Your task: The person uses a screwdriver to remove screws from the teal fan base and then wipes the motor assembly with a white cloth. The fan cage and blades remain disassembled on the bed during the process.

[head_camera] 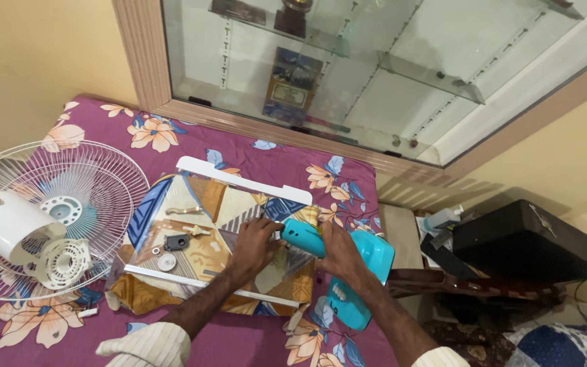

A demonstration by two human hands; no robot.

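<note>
A turquoise fan base point(368, 261) with a short neck lies at the right edge of a bed, partly on a patterned board point(198, 204). My left hand point(256, 245) rests on the board and touches the neck's left end. My right hand point(338, 251) grips the neck where it meets the base. Small loose parts lie on the board left of my hands: a black piece point(176, 242), a white round cap point(166, 261) and a pale spindle point(186, 212).
A white fan grille point(103, 180) with a white motor housing point(8, 224) lies at the left on the purple floral bedsheet point(239, 153). A glass-fronted cabinet point(388, 75) stands behind. A black case point(528, 241) and clutter sit at the right.
</note>
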